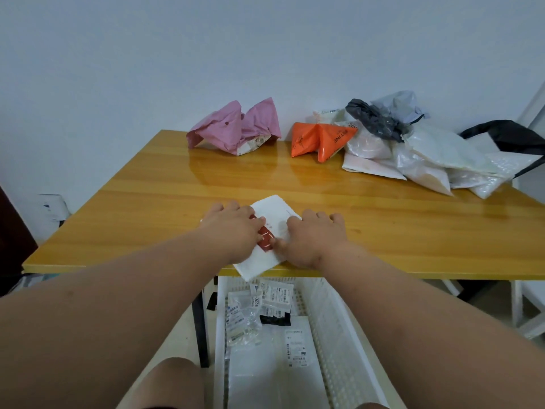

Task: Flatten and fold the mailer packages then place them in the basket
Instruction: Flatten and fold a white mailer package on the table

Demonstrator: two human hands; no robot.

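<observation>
A white mailer [269, 231] with a red patch lies at the near edge of the yellow wooden surface [147, 202], one corner poking out over that edge. Its long axis runs diagonally, from that overhanging near-left corner up toward the far right. The left hand [233, 228] presses down on the mailer's left side with fingers spread flat, and the right hand [312, 234] presses its right side the same way, neither one curled around it. Around the mailer the surface is bare wood out to the left edge and well to the right. Far beyond the mailer, along the back edge against the wall, sit a crumpled pink bag [236, 128], an orange bag [321, 138], and to the right a heap of white and grey bags [418, 152] reaching the right edge. Directly below the mailer's overhanging corner stands a white basket [333, 326] with flattened packages [265, 314] inside.
</observation>
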